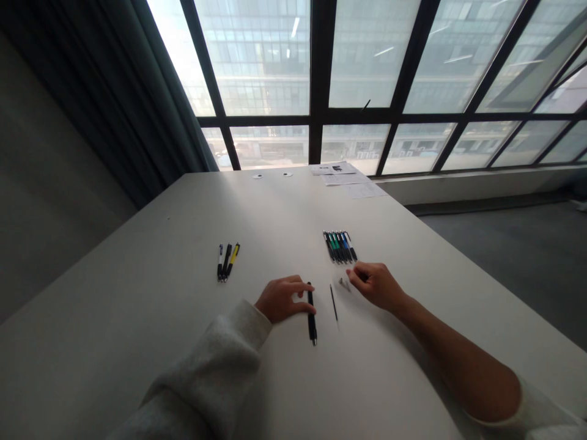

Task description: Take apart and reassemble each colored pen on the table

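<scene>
Black pen (312,327) mid-tabletop (137,299), long axis near-to-far, silver end pointing toward near edge. Left hand (284,298): thumb and fingertip on its far half; gripping or only touching, cannot tell. One refill (334,302) just right, nearly parallel. Right hand (375,285) curled, contents hidden. Three pens (226,263) toward left edge; about six in pen row (340,247) toward right edge. Two white discs (257,177) by far edge.
</scene>
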Demonstrator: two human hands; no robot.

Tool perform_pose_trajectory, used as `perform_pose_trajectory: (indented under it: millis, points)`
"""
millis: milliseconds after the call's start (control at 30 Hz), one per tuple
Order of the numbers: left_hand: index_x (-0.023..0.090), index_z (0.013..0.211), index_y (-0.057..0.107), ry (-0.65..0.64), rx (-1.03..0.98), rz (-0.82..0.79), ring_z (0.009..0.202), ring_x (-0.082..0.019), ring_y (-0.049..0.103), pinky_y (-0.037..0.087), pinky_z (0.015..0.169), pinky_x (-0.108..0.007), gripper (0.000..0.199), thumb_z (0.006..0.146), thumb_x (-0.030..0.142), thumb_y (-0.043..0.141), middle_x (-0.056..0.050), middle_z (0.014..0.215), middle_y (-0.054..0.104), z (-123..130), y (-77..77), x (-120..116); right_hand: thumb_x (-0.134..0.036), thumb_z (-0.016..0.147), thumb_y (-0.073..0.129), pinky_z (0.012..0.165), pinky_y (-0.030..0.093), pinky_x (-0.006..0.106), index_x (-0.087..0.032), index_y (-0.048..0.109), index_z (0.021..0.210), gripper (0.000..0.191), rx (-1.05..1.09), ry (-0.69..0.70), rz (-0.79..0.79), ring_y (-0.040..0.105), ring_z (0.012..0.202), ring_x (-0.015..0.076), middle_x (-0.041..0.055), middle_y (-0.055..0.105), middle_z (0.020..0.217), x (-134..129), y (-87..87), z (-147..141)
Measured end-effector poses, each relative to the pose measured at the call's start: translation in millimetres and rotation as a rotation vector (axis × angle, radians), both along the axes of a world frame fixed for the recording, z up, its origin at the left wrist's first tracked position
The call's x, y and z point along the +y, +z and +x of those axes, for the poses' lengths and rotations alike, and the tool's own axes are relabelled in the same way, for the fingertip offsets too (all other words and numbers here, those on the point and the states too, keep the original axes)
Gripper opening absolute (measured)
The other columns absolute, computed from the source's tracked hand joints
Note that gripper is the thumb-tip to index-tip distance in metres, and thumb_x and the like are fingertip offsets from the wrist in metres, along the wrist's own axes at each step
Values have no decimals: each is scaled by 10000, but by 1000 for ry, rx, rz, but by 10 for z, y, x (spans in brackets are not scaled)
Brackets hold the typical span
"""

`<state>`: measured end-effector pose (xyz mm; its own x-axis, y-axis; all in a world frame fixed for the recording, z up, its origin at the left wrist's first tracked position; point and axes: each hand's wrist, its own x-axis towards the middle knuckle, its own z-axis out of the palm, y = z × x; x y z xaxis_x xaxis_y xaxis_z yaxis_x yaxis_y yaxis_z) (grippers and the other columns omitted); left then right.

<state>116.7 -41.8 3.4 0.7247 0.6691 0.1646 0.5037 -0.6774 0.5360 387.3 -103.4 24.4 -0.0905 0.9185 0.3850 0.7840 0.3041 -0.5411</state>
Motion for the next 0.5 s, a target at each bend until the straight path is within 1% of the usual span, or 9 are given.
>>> perform_pose_trajectory:
  millis: [300,500]
  points:
    - [241,1035,768,-32,-49,-28,740,-147,640,454,699,-247,506,725,637,717,-17,890,712,2,-28,10,-339,914,520,525,286,238,-199,395,568,393,-1,15,-16,366,475,95,-40,443,514,-1,0,6]
    - [243,1033,771,-37,-63,-49,740,-149,637,456,699,-251,475,757,623,700,-24,894,711,7,-13,2,-339,918,511,526,292,242,-198,416,561,395,-19,14,-25,369,482,100,-34,452,519,-9,13,-9]
